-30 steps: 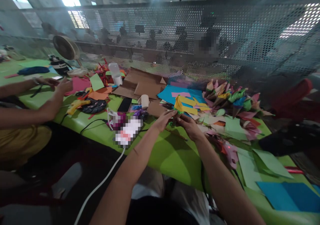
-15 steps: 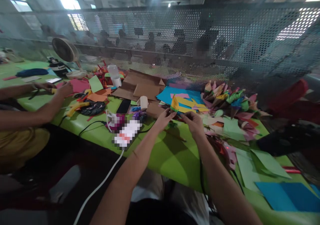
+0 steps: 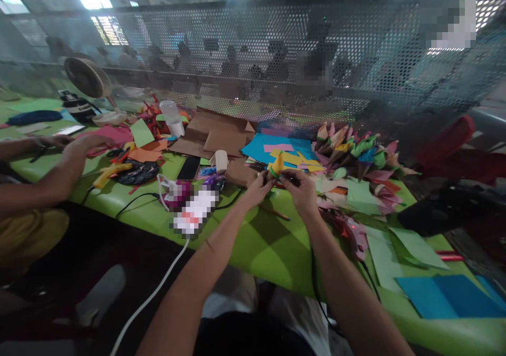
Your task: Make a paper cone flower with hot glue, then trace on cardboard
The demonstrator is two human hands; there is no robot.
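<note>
My left hand (image 3: 259, 188) pinches a small yellow paper flower (image 3: 278, 161) with a pointed tip, held upright over the table's near edge. A green strip (image 3: 273, 172) runs around the flower's lower part. My right hand (image 3: 301, 187) is closed, its thumb and fingertips meeting the flower's base from the right; the fingers partly hide that base. Just beneath my hands a pencil (image 3: 276, 212) lies on the green tabletop (image 3: 261, 240). Behind the flower are yellow paper pieces (image 3: 290, 157) on a blue sheet (image 3: 256, 146).
Finished paper flowers (image 3: 356, 145) are bunched at the back right. A pink glue gun (image 3: 356, 235) with a cord lies right of my right arm, near green sheets (image 3: 383, 261). Left stand a power strip (image 3: 195, 211), a phone (image 3: 188, 168) and a yellow glue gun (image 3: 108, 174). A co-worker's arm (image 3: 59, 177) reaches in.
My right fingertips have come in against the flower's base, and the green strip shows more clearly. The view has shifted slightly right. The co-worker's hand has moved a little.
</note>
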